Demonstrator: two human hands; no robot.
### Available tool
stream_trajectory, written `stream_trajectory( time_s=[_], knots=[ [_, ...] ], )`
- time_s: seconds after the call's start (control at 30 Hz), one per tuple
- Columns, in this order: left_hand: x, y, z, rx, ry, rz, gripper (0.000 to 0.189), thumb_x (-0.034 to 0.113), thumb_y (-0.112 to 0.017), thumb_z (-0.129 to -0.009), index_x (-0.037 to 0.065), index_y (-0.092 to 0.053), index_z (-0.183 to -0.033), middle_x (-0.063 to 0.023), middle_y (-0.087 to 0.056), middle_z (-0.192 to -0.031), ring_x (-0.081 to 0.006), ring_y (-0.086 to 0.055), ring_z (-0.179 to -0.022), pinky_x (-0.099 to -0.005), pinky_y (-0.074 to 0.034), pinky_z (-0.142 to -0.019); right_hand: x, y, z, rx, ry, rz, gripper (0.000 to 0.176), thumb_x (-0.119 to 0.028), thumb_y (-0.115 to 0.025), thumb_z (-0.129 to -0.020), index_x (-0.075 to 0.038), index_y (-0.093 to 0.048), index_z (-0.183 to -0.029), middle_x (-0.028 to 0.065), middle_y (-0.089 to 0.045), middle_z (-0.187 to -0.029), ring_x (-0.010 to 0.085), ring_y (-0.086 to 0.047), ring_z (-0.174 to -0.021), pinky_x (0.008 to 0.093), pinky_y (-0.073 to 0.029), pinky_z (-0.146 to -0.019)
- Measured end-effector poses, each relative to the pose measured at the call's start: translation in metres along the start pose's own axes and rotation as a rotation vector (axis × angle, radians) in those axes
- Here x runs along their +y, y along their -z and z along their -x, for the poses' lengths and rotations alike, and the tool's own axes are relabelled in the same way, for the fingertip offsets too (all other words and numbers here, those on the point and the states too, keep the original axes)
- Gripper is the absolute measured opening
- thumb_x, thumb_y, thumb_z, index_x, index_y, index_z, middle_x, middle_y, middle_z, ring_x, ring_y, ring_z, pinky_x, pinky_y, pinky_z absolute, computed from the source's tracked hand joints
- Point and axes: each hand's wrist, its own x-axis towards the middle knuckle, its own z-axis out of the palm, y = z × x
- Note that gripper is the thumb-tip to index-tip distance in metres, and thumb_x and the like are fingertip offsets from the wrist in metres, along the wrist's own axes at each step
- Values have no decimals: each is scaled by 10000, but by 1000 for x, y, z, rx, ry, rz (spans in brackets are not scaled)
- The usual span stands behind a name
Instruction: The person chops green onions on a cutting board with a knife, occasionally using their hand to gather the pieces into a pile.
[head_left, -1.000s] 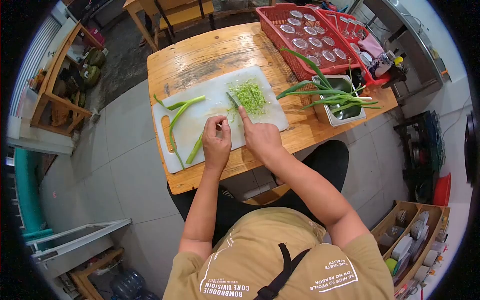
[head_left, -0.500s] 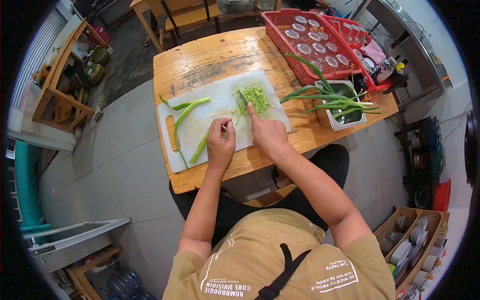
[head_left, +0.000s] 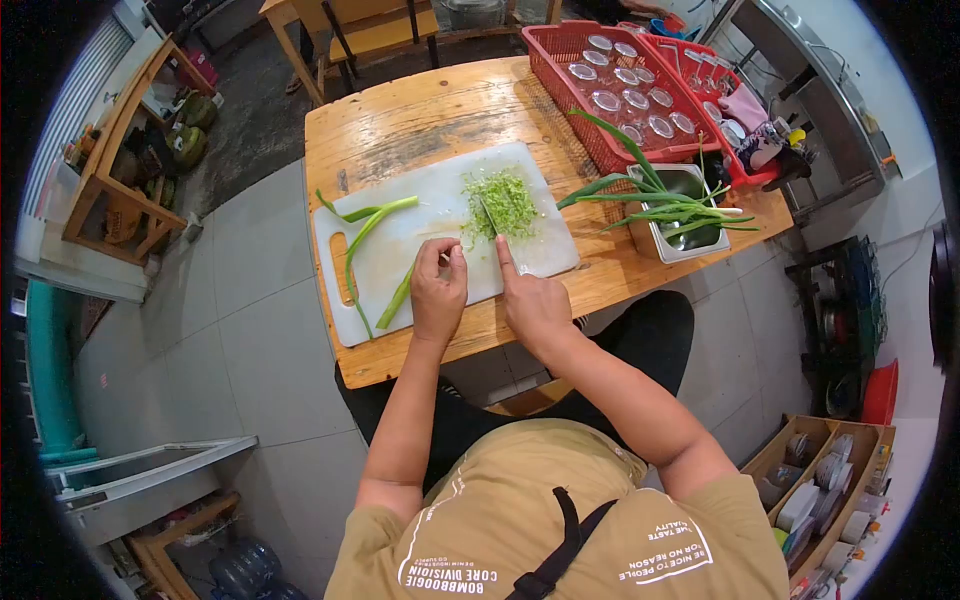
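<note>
On a white cutting board (head_left: 385, 245) lies a spread of finely chopped green onion (head_left: 512, 200). My right hand (head_left: 535, 305) grips a knife (head_left: 488, 215), index finger stretched along the back of its blade, which rests among the chopped bits. Left of it, my left hand (head_left: 438, 290) is closed with curled fingertips pressed to the thumb; what they pinch is hidden. A thick green onion stalk (head_left: 397, 303) runs partly behind that hand. Another long green onion (head_left: 362, 240) lies bent near the board's handle hole.
A metal container (head_left: 680, 245) at the table's right edge has whole green onions (head_left: 670, 208) laid across it. Behind stands a red basket (head_left: 560, 80) of upturned glasses (head_left: 630, 97). A second red basket (head_left: 745, 178) beside it holds cups and utensils. The wooden table (head_left: 400, 110) extends beyond the board.
My right hand and the knife have shifted slightly down and toward my left hand, and the blade has moved within the chopped onion. My left hand keeps nearly the same place.
</note>
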Motion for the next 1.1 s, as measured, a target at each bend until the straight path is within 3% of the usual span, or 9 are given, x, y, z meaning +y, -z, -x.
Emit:
stream_trajectory(
  time_s=[0.1, 0.17, 0.27, 0.5, 0.73, 0.87, 1.1],
  knots=[
    [4, -3, 0, -24, 26, 25, 109, 108, -640, -1006, 13, -655, -1057, -141, -670, -959, -279, -649, -837, -376, -536, -765, 12, 5, -2, 25, -5, -31, 794, -151, -613, -896, -28, -325, -1626, 122, -711, -676, 309, -693, -568, 462, -549, -553],
    [5, -3, 1, -57, -4, -44, 117, 128, -652, -1020, 22, -674, -1063, -105, -700, -971, -214, -653, -835, -353, -540, -784, 19, 9, -17, 75, 47, -27, 800, -155, -607, -898, -32, -313, -1632, 127, -715, -683, 310, -700, -581, 464, -554, -571],
    [5, -1, 1, -62, 26, -44, 121, 133, -653, -1020, 23, -675, -1068, -104, -701, -970, -210, -650, -835, -350, -539, -786, 25, 2, -39, 99, 26, 10, 813, -153, -608, -896, -41, -299, -1640, 125, -717, -684, 309, -707, -592, 463, -556, -581],
    [7, -1, -1, -38, 51, -12, 116, 122, -646, -1018, 20, -672, -1068, -104, -693, -975, -221, -648, -837, -350, -533, -783, 18, -4, -8, 28, -42, -5, 816, -140, -594, -898, -67, -287, -1650, 118, -710, -671, 305, -704, -584, 444, -551, -562],
    [6, -1, 0, -56, 14, -24, 114, 112, -645, -1014, 13, -673, -1063, -114, -692, -969, -225, -645, -837, -351, -530, -780, 17, -24, -18, 150, 10, -20, 812, -145, -587, -914, -55, -265, -1654, 124, -702, -661, 319, -696, -575, 446, -550, -557],
    [6, 0, -1, -23, 28, -33, 111, 111, -645, -1012, 12, -670, -1056, -117, -689, -956, -231, -645, -833, -357, -530, -776, 24, -3, -9, 35, 19, -45, 764, -163, -556, -955, -16, -260, -1644, 137, -697, -655, 343, -689, -576, 469, -546, -568],
    [8, -1, -1, -63, -21, -63, 101, 102, -649, -1004, 10, -667, -1042, -121, -689, -952, -241, -649, -831, -358, -532, -777, 9, 20, -8, 83, -59, -102, 750, -184, -542, -972, -35, -257, -1650, 156, -698, -667, 338, -694, -581, 476, -547, -566]
  ],
)
